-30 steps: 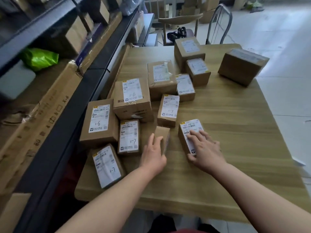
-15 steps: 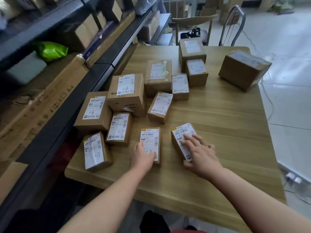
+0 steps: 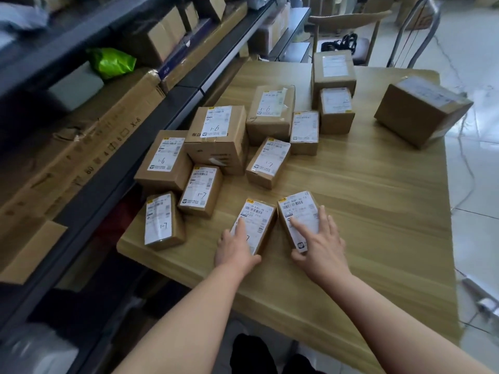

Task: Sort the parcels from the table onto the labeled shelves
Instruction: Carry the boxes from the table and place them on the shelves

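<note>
Several brown cardboard parcels with white labels lie on the wooden table (image 3: 364,211). Nearest me, two small parcels sit side by side. My left hand (image 3: 236,247) rests on the left small parcel (image 3: 259,214), fingers flat on its label and thumb at its near edge. My right hand (image 3: 320,244) lies spread over the right small parcel (image 3: 297,209), thumb at its near corner. Parcels marked 1-7 (image 3: 199,190) and 1-6 (image 3: 218,130) sit further left. The metal shelving (image 3: 108,171) runs along the table's left side.
More parcels stand at the back, with a large box (image 3: 421,109) at the far right corner. The shelf holds a long flat carton (image 3: 81,157), a green bag (image 3: 112,62) and boxes. A chair (image 3: 348,28) stands behind the table. Tiled floor lies to the right.
My left hand turned its parcel from standing on its side to lying label-up. The two small parcels now lie closer together, and the view has shifted right.
</note>
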